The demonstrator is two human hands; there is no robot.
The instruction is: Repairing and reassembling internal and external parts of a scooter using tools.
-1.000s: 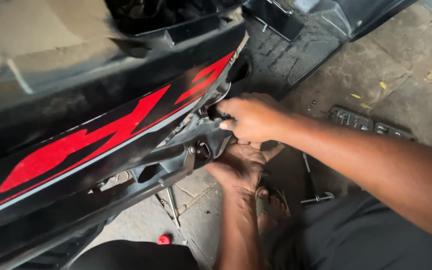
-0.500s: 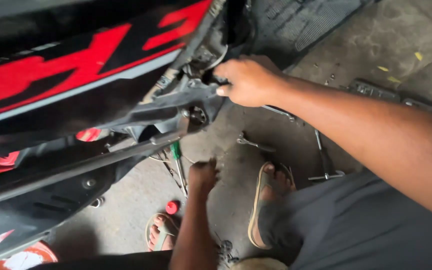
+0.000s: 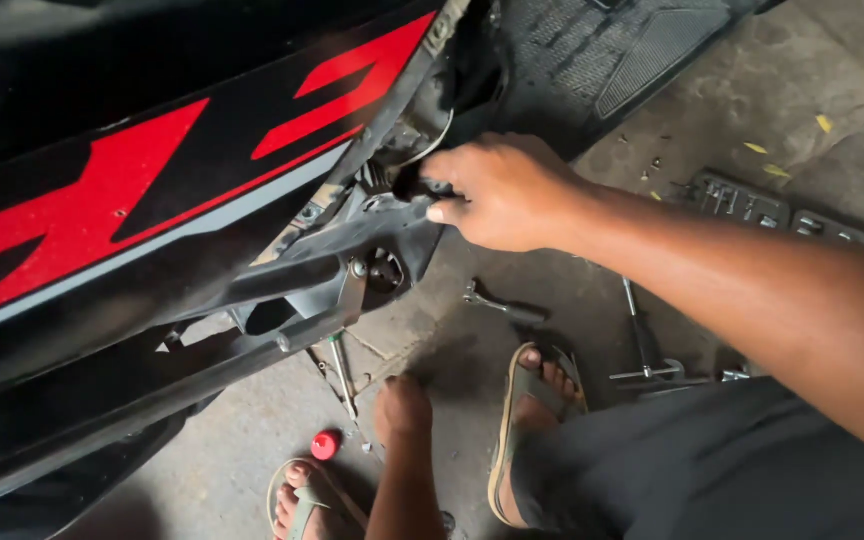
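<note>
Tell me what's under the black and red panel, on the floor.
Under the panel, the left hand reaches down beside a screwdriver and a red cap on the floor. The left fingers are hidden, so any grip is unclear.

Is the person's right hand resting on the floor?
No. The right hand is up against the motorcycle's black panel, gripping its edge well above the concrete floor.

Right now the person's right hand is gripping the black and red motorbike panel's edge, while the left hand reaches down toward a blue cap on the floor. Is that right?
Not quite: the cap is red, not blue. The head view shows it on the concrete floor beside the left hand. The rest holds: the right hand grips the edge of the black and red motorbike panel.
</note>
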